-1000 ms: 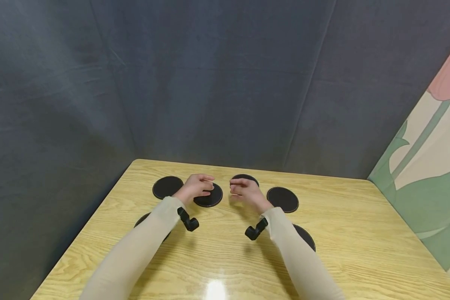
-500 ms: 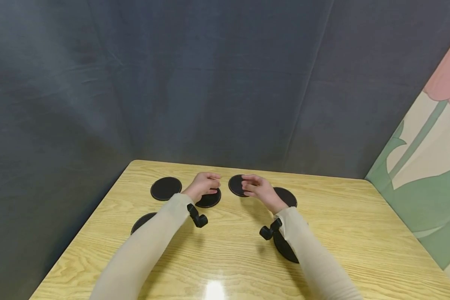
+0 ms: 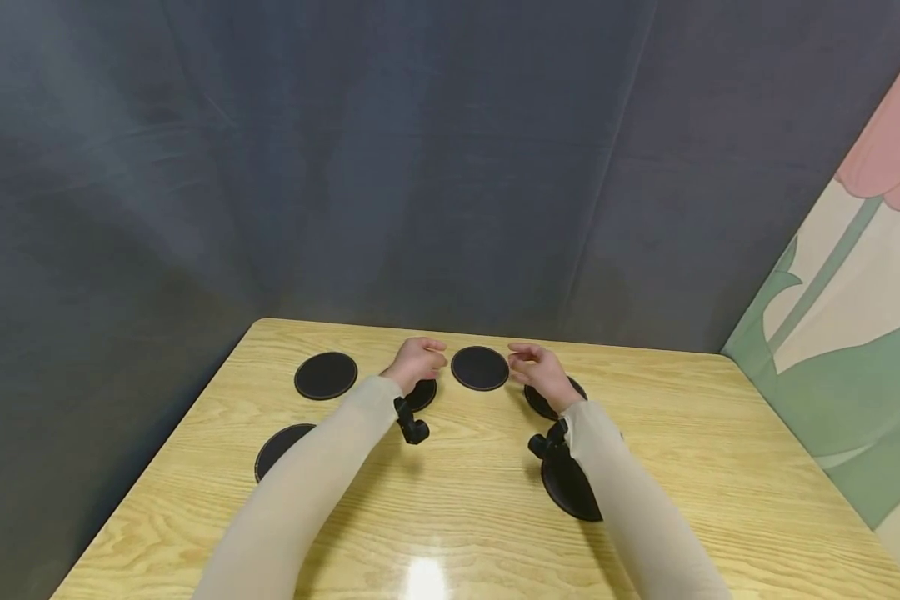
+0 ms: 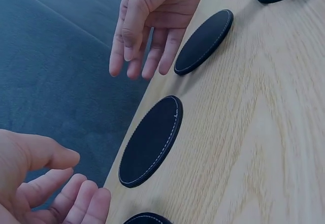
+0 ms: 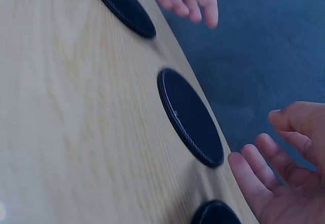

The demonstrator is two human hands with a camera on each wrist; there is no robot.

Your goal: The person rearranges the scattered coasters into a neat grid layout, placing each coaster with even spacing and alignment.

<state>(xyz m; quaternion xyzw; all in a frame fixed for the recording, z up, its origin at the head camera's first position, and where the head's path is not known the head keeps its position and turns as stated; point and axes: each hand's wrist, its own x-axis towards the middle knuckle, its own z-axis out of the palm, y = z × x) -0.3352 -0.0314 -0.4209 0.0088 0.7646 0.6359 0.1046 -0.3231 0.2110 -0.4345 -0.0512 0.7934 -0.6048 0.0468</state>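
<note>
A round black coaster (image 3: 480, 368) with a stitched edge lies flat near the table's back edge, between my two hands. To its left my left hand (image 3: 417, 364) hovers over another coaster (image 3: 422, 396), fingers loosely bent and holding nothing. My right hand (image 3: 542, 372) is on the other side, palm facing inward and fingers relaxed, above a third coaster (image 3: 543, 406) that it partly hides. In the left wrist view the middle coaster (image 4: 152, 142) shows pale stitching and sits apart from both hands. The right wrist view shows bare fingers (image 5: 251, 168) beside that coaster.
More coasters lie at the far left (image 3: 326, 375), under the left forearm (image 3: 281, 446) and under the right forearm (image 3: 568, 483). Dark cloth (image 3: 450, 167) hangs behind the wooden table (image 3: 457, 517). A flower-patterned cloth (image 3: 855, 367) stands along the right side.
Both hands have shifted right, the right hand further, so the gap between them is wider. The middle coaster, partly covered by the right hand before, is now fully in sight.
</note>
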